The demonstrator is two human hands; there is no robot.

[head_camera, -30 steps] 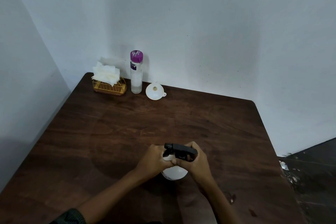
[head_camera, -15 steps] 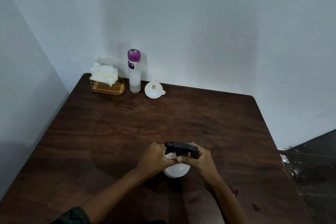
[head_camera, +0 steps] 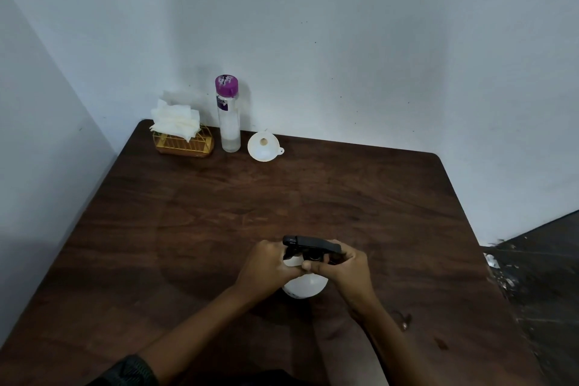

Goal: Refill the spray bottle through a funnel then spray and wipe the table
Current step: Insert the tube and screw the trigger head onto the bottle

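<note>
A white spray bottle [head_camera: 305,287] with a black trigger head [head_camera: 311,244] stands upright near the front middle of the dark wooden table [head_camera: 313,197]. My left hand [head_camera: 266,269] grips the bottle's neck and shoulder from the left. My right hand [head_camera: 344,266] grips the collar under the black head from the right. Most of the bottle's upper body is hidden behind both hands. At the back left a white funnel [head_camera: 263,147] lies on the table, beside a clear bottle with a purple cap [head_camera: 229,122].
A yellow wire holder with white tissues [head_camera: 181,135] sits in the table's back left corner. Walls close in behind and on the left. The table's right edge drops to a dark floor [head_camera: 539,276]. A small dark mark lies near the front right.
My right hand has turned slightly on the black head's collar. The bottle stays in place. The camera view has shifted a little.
</note>
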